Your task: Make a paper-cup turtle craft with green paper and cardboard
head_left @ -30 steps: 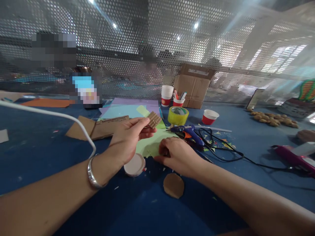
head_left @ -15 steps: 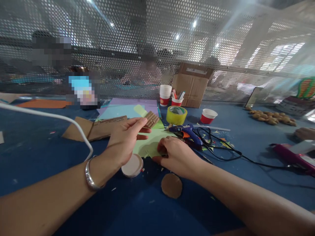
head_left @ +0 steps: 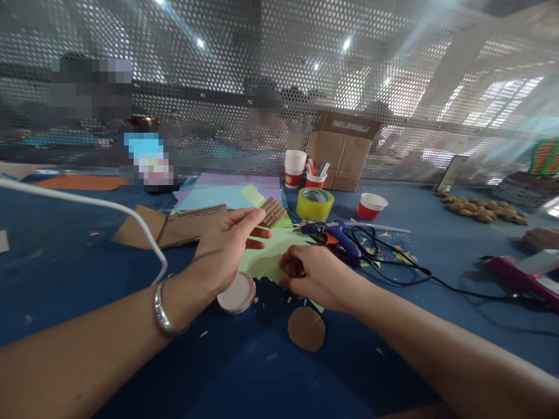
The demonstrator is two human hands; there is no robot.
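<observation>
On my far left a white cable (head_left: 87, 199) arches across the blue worktop (head_left: 209, 378), with an orange sheet (head_left: 82, 183) behind it. Next comes a folded cardboard flap (head_left: 187, 227), lying behind my left wrist, which wears a silver bangle (head_left: 161, 308).

My left hand (head_left: 222, 250) is raised, its thumb and index finger closed on a small corrugated cardboard piece (head_left: 274, 213), pinched at its left edge; my other left fingers hang loosely curved. Below that hand, on the worktop, sits a round white piece (head_left: 236, 292) with a raised rim. A blue sheet (head_left: 213, 198) and a light green sheet (head_left: 266, 259) lie beyond and beneath my hands.

My right hand (head_left: 321, 273) is low by the green sheet's edge, fingers (head_left: 288, 254) curled in towards the thumb; I cannot tell whether they grip anything. Nearer me lies a round cardboard disc (head_left: 306, 329). Behind my right hand stand a roll of yellow tape (head_left: 313, 213) and, slightly to its right, a blue glue gun (head_left: 347, 240).

Farther right are a red-and-white paper cup (head_left: 370, 207), a purple tool (head_left: 506, 269) and another person's hand (head_left: 541, 238).
</observation>
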